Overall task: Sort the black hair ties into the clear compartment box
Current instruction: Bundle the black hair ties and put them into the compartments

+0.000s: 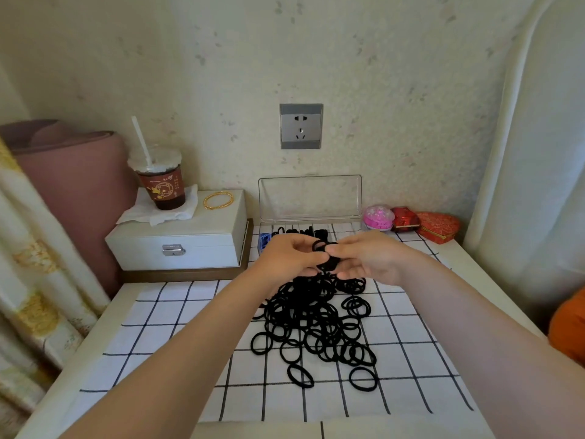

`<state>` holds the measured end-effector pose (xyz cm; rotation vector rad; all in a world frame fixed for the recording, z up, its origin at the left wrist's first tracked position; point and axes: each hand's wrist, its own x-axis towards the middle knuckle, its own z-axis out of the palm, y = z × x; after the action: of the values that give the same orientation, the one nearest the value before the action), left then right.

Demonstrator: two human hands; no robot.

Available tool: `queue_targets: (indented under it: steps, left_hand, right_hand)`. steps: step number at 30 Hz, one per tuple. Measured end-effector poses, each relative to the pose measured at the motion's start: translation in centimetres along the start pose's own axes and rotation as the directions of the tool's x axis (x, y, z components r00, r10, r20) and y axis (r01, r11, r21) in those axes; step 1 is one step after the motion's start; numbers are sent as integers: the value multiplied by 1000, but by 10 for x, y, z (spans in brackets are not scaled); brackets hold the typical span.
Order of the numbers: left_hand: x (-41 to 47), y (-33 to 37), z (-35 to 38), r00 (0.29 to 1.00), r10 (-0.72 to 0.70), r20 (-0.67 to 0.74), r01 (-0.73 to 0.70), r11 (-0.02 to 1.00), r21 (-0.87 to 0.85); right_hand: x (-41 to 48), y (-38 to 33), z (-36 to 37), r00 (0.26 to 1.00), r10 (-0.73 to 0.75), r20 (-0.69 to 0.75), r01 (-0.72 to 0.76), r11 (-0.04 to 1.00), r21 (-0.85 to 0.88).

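Grip: a small bunch of black hair ties (326, 258) is pinched between the fingertips of the left hand (289, 258) and the right hand (368, 258), both closed on it from opposite sides, raised above the pile.
Grip opening: the fingers are drawn in close, with only the bundle between them; how many ties are held cannot be told.
Loose pile: most of the ties (319, 324) are heaped on the checked cloth (177, 343) covering the desk (95, 337), overlapping and tangled, with a few rings lying apart at the near edge.
Clear compartment box (310, 198): it is placed at the back of the desk against the wall, lid stood open; some black ties are already seen in its left compartments, while the right ones look unfilled. Much of the box is hidden behind the hands.
Handling: the ties are judged light, soft and stretchy, not fragile; they are likely to snag on one another, so a single ring is best taken by its band and lifted clear of the heap.
Progress: the sort is judged to be at an early stage, since the pile is large.
Nearby: a white jewellery case (177, 242) with a drink cup (161, 182) on it is set at the left.
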<state>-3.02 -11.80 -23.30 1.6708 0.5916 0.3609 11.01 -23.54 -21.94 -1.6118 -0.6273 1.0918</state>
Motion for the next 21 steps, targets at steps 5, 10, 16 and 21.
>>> queue_targets:
  steps: [5,10,16,21]
  left_hand:
    - [41,4,8,986,144,-86,-108,936,335]
    - [78,-11,5,961,273,-43,-184,748,638]
    - [87,-25,1,964,253,82,-220,588,778]
    - [85,-30,3,957,262,122,-239,480,844]
  right_hand:
    - [26,-15,-20,919,-139,-369,134,990,-41]
    - [62,-8,-21,810,-303,-501,160,938,-309]
    - [83,4,-14,765,-481,-429,30,692,-721]
    - [93,14,-13,806,-494,-327,-146,370,-917]
